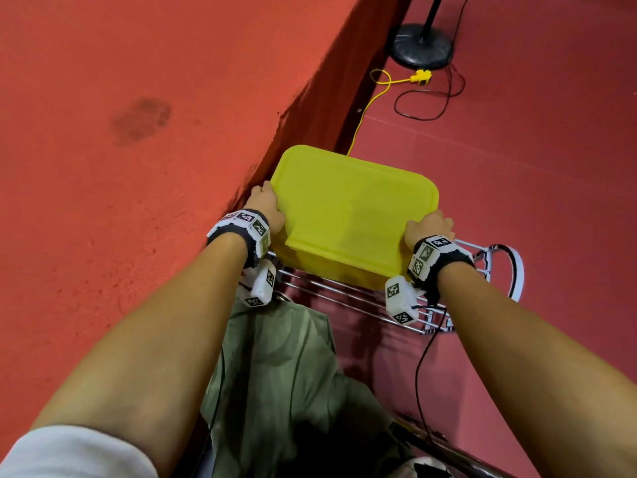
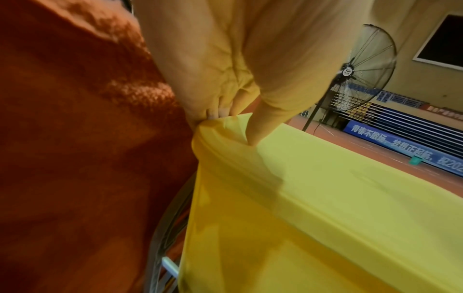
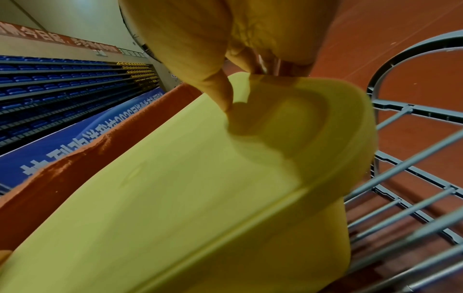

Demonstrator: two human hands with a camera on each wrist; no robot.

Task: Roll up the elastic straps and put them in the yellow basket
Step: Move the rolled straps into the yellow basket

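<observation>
Head view showed our two hands gripping the yellow basket (image 1: 351,215) by its short ends, the flat yellow top facing up at us. Our left hand (image 1: 267,208) held the end nearest the raised red platform (image 1: 138,115), and our right hand (image 1: 427,227) held the opposite end. The basket sat over a metal wire rack (image 1: 344,298), close against the platform's dark side wall. We could not tell whether it rested on the rack or hung just above it.

Left wrist view showed our thumb pressed on the yellow top surface (image 2: 350,188) while the fingers (image 2: 220,111) curled under the rim at the corner. Right wrist view showed the same clasp on the other end (image 3: 175,188): thumb on top, fingers (image 3: 263,65) hooked round the rounded edge, with the grey bars of the rack (image 3: 413,198) just beside and below.

We saw no elastic straps in any view, and the basket's inside was hidden from us.

On the red floor beyond lay a yellow cable (image 1: 372,94), a thin black cable (image 1: 431,105) and the round black base of a standing fan (image 1: 422,46). The fan's cage (image 2: 363,69) stood before rows of blue seating and a blue banner (image 2: 400,146) with white lettering. Green trousers (image 1: 275,374) filled the bottom of the head view
</observation>
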